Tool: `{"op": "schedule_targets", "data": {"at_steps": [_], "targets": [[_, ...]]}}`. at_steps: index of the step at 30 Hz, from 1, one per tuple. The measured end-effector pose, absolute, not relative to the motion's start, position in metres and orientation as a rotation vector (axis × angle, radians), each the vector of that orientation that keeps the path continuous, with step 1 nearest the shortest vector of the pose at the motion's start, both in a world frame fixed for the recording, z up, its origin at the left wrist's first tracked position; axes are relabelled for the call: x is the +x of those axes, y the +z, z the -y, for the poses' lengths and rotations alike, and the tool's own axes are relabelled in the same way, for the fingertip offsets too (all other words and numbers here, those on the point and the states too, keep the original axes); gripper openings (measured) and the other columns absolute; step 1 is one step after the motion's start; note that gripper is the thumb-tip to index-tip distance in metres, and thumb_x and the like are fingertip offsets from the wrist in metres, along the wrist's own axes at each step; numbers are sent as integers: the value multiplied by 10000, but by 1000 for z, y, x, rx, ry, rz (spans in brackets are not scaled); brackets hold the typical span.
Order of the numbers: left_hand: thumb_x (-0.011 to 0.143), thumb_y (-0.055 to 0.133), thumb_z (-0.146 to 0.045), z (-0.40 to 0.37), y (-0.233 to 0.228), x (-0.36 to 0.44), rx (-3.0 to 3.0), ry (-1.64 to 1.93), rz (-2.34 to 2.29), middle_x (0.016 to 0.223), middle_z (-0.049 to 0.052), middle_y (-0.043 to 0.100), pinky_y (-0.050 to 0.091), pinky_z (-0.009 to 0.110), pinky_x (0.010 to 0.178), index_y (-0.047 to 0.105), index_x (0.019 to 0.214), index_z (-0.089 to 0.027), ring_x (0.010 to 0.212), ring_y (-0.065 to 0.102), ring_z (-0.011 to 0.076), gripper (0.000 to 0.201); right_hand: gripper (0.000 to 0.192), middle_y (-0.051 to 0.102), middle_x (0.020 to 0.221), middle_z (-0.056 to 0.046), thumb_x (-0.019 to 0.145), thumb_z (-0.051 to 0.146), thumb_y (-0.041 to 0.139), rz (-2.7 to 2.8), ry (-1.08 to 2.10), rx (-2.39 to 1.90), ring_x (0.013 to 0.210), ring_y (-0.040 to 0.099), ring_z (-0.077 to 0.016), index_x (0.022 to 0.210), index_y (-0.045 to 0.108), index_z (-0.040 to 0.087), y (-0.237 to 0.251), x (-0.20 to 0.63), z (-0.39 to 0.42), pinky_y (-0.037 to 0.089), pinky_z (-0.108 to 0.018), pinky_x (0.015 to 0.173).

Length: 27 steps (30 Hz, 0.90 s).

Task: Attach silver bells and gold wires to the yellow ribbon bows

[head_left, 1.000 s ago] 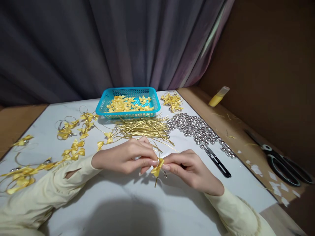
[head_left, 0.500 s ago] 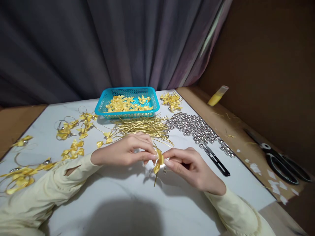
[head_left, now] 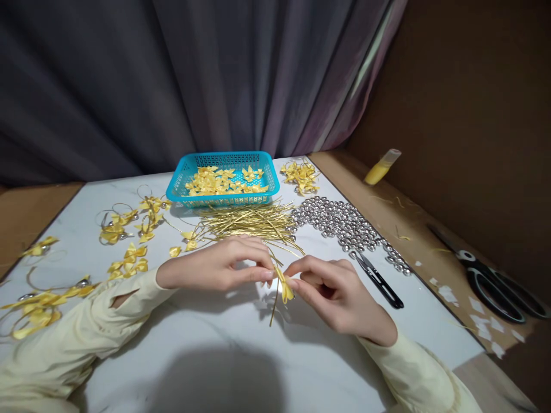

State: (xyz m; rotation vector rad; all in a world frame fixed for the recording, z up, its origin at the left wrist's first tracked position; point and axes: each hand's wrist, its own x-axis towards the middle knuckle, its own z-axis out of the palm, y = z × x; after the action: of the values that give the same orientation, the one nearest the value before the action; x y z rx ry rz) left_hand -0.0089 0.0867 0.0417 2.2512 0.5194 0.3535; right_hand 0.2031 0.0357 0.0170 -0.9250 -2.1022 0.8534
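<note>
Above a white worktop, a person's right hand pinches a yellow ribbon bow between thumb and forefinger, while the left hand, fingertips closed, grips its upper end beside a gold twist tie; a blue basket stands beyond.

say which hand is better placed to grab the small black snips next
Probably the right hand: it is nearer the snips, while the left hand lies beyond the yellow bow.

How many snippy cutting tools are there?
2: small black snips on the white tabletop, right of the right hand, and big scissors on the brown surface farther right. Others could be hidden.
</note>
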Motion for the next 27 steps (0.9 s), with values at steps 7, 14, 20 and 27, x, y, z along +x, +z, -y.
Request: {"op": "schedule_targets", "data": {"at_steps": [7, 14, 20, 27], "targets": [[900, 472, -180, -89, 43, -10, 2224, 331, -460, 908, 46, 632, 419, 255, 799, 619, 882, -156, 864, 556, 132, 150, 158, 227, 452, 96, 850, 207, 481, 2161, 886, -897, 382, 202, -56, 771, 592, 128, 17, 204, -36, 200, -193, 386], [880, 497, -130, -90, 40, -8, 2242, 318, -412, 881, 47, 609, 412, 235, 796, 622, 872, -150, 857, 537, 126, 127, 224, 313, 451, 72, 868, 219, 472, 2163, 921, -885, 380, 220, -52, 782, 644, 103, 17, 204, -37, 201, -190, 371], [868, 518, -127, -88, 35, -5, 2279, 385, -402, 787, 35, 617, 394, 251, 753, 631, 812, -142, 781, 520, 128, 127, 248, 370, 447, 61, 875, 221, 457, 2184, 935, -877, 382, 244, -51, 768, 647, 102, 15, 203, -39, 228, -186, 381], [884, 511, -178, -81, 40, -7, 2385, 422, -497, 725, 0, 622, 326, 286, 770, 618, 781, -164, 751, 505, 130, 150, 231, 294, 444, 78, 868, 224, 456, 2151, 932, -885, 381, 215, -54, 782, 636, 109, 17, 204, -39, 201, -188, 369]]}}
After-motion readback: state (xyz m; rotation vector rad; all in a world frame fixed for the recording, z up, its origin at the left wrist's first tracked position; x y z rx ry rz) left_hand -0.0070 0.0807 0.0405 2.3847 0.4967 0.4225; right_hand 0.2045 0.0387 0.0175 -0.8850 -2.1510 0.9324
